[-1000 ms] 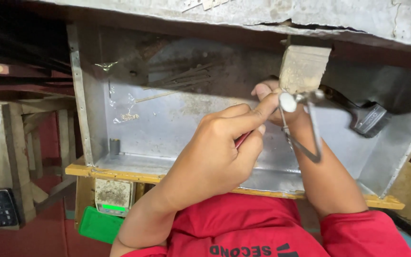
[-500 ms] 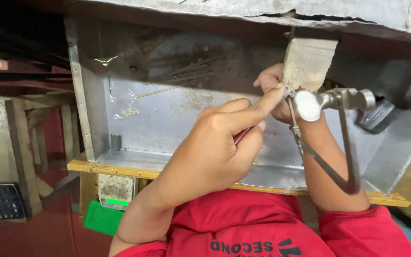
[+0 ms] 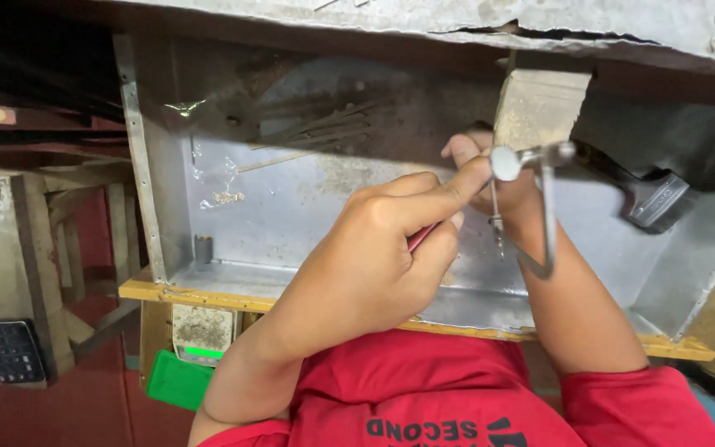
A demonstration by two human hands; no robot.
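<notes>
My left hand [image 3: 374,257] sits in the middle of the view, closed around a thin red-handled tool [image 3: 420,237]. Its index finger stretches out to the round knob at the top of a metal saw frame [image 3: 546,217]. My right hand [image 3: 477,157] is mostly hidden behind that finger and the frame. It grips the frame's upper end just below a pale wooden bench block [image 3: 539,108]. The saw's dark handle [image 3: 651,197] points right. A thin blade hangs down from the knob.
A grey sheet-metal tray [image 3: 291,215] lies under the hands, with a yellow wooden front edge [image 3: 208,295]. Below it are a small scale with a green display [image 3: 203,333] and a green box [image 3: 171,381]. A calculator [image 3: 2,352] and a wooden frame [image 3: 43,248] are at left.
The saw frame has swung back to the left, and its bow now hangs closer under the knob. My left index finger stays on the knob. The view has shifted slightly.
</notes>
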